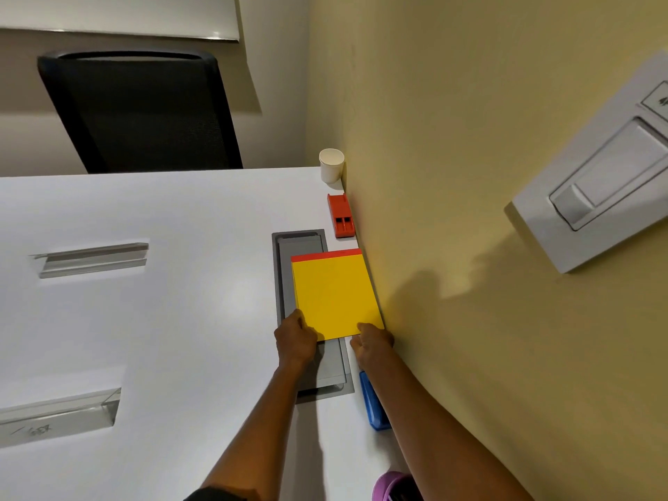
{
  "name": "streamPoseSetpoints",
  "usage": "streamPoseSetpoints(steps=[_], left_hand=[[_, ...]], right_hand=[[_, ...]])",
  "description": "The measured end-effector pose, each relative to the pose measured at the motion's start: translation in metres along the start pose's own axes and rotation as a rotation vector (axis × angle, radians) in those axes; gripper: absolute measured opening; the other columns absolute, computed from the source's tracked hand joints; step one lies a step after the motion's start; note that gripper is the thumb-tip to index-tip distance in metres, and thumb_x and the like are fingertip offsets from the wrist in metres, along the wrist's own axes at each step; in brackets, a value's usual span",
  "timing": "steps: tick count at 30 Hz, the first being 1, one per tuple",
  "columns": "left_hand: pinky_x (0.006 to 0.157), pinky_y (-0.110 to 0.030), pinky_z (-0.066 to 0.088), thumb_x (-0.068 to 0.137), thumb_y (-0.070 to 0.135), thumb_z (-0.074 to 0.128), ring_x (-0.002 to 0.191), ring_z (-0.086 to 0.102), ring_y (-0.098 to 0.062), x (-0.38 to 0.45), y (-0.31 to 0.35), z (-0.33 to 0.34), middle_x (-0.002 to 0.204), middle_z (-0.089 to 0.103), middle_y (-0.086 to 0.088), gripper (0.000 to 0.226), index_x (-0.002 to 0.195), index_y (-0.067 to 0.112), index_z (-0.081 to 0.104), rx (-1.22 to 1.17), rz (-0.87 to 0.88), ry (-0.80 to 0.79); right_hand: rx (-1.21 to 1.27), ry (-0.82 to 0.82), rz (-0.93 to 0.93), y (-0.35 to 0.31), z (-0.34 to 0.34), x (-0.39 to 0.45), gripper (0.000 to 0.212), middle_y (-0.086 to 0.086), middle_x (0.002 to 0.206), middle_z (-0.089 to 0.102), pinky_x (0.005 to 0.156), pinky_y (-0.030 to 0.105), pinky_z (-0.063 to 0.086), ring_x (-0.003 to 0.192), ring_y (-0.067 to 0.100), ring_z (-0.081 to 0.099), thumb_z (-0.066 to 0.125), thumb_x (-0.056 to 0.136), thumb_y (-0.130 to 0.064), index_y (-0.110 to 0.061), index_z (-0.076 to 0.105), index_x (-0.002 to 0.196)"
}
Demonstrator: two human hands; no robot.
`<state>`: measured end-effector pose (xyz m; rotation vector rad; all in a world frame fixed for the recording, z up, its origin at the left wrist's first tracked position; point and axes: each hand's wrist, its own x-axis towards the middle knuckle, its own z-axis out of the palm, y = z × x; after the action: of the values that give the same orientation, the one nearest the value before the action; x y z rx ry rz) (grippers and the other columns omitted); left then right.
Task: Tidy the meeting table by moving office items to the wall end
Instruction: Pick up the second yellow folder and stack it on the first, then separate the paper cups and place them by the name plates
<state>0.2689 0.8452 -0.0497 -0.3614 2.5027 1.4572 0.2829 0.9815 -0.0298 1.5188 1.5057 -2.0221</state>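
Observation:
A yellow notepad (334,294) with a red top strip lies flat on the white table (180,301), its right edge against the yellow wall. My left hand (294,338) grips its near left corner. My right hand (370,339) grips its near right corner. Further along the wall sit a red stapler-like item (339,215) and a white paper cup (331,165). A blue item (374,403) lies by the wall under my right forearm, partly hidden.
The notepad partly covers a grey cable hatch (311,356) set in the table. Two clear acrylic holders (94,258) (61,414) stand at the left. A black chair (141,110) is beyond the far edge. A wall switch (600,179) is on the right.

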Motion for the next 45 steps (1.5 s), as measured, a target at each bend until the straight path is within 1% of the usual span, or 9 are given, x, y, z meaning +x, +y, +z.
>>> streamPoseSetpoints(steps=[4, 7, 9, 11, 13, 17, 21, 36, 45], left_hand=[[0.059, -0.026, 0.037, 0.090, -0.001, 0.054, 0.066, 0.041, -0.018, -0.005, 0.004, -0.003, 0.069, 0.043, -0.008, 0.017, 0.078, 0.007, 0.045, 0.007, 0.032, -0.085], [0.062, -0.023, 0.039, 0.093, 0.008, 0.054, 0.071, 0.046, -0.019, -0.010, 0.004, -0.006, 0.073, 0.046, -0.008, 0.012, 0.086, 0.004, 0.046, -0.014, 0.025, -0.102], [0.073, -0.028, 0.044, 0.095, 0.016, 0.054, 0.085, 0.054, -0.024, -0.016, 0.004, -0.011, 0.084, 0.055, -0.004, 0.021, 0.106, -0.002, 0.053, -0.021, 0.039, -0.096], [0.096, -0.034, 0.045, 0.096, 0.023, 0.054, 0.117, 0.054, -0.028, -0.024, 0.005, -0.020, 0.124, 0.059, -0.006, 0.049, 0.138, 0.001, 0.042, 0.002, 0.062, -0.102], [0.113, -0.040, 0.034, 0.097, 0.030, 0.053, 0.139, 0.036, -0.029, -0.033, 0.005, -0.032, 0.151, 0.038, -0.012, 0.062, 0.148, 0.007, 0.029, 0.073, 0.115, -0.105], [0.121, -0.046, 0.013, 0.097, 0.046, 0.043, 0.150, 0.004, -0.026, -0.047, -0.002, -0.065, 0.162, 0.009, -0.009, 0.073, 0.154, 0.014, 0.010, 0.369, 0.203, -0.067], [0.120, -0.049, 0.004, 0.095, 0.060, 0.030, 0.150, -0.010, -0.025, -0.070, -0.009, -0.106, 0.162, -0.007, -0.006, 0.077, 0.154, 0.021, 0.000, 0.677, 0.261, 0.044], [0.119, -0.056, 0.001, 0.091, 0.069, 0.020, 0.148, -0.015, -0.029, -0.223, -0.026, -0.301, 0.161, -0.015, -0.007, 0.080, 0.153, 0.027, -0.009, 0.866, 0.052, 0.353], [0.117, -0.057, 0.003, 0.088, 0.073, 0.015, 0.149, -0.011, -0.032, -0.394, -0.081, -0.407, 0.162, -0.011, -0.008, 0.082, 0.153, 0.027, -0.007, 0.860, -0.068, 0.591]], right_hand=[[-0.013, -0.042, 0.016, 0.002, -0.002, -0.009, 0.045, 0.027, 0.140, 0.049, 0.098, 0.042, 0.048, 0.129, 0.040, 0.050, 0.056, 0.094, -0.009, 0.006, 0.044, 0.135], [-0.031, -0.025, 0.007, 0.005, -0.002, -0.011, 0.047, 0.025, 0.139, 0.050, 0.101, 0.044, 0.046, 0.127, 0.040, 0.051, 0.057, 0.094, -0.011, 0.003, 0.043, 0.137], [-0.087, 0.042, -0.064, 0.008, 0.004, -0.017, 0.051, 0.024, 0.138, 0.051, 0.100, 0.045, 0.045, 0.126, 0.040, 0.052, 0.056, 0.094, -0.011, -0.001, 0.039, 0.141], [-0.302, 0.098, -0.254, 0.016, 0.010, -0.028, 0.055, 0.019, 0.143, 0.049, 0.103, 0.041, 0.043, 0.129, 0.036, 0.049, 0.055, 0.096, -0.016, -0.007, 0.035, 0.147], [-0.656, 0.074, -0.551, 0.025, 0.012, -0.039, 0.058, 0.013, 0.149, 0.043, 0.106, 0.037, 0.041, 0.135, 0.029, 0.044, 0.054, 0.098, -0.025, -0.012, 0.031, 0.149], [-1.274, 0.030, -0.967, 0.031, 0.013, -0.052, 0.072, 0.005, 0.161, 0.019, 0.120, 0.041, 0.022, 0.149, 0.028, 0.018, 0.046, 0.096, -0.050, -0.024, 0.013, 0.155], [-1.515, 0.048, -1.142, 0.032, 0.028, -0.071, 0.085, 0.003, 0.164, -0.004, 0.120, 0.051, 0.002, 0.151, 0.030, -0.005, 0.035, 0.089, -0.071, -0.033, -0.003, 0.154], [-1.504, -0.176, -1.574, 0.086, 0.102, -0.220, 0.089, 0.002, 0.164, -0.005, 0.119, 0.058, 0.001, 0.151, 0.031, -0.002, 0.016, 0.080, -0.084, -0.038, 0.000, 0.154], [-1.396, -0.415, -1.857, 0.196, 0.135, -0.395, 0.089, 0.000, 0.164, -0.008, 0.119, 0.057, 0.001, 0.152, 0.029, -0.004, 0.014, 0.079, -0.085, -0.040, -0.005, 0.152]])
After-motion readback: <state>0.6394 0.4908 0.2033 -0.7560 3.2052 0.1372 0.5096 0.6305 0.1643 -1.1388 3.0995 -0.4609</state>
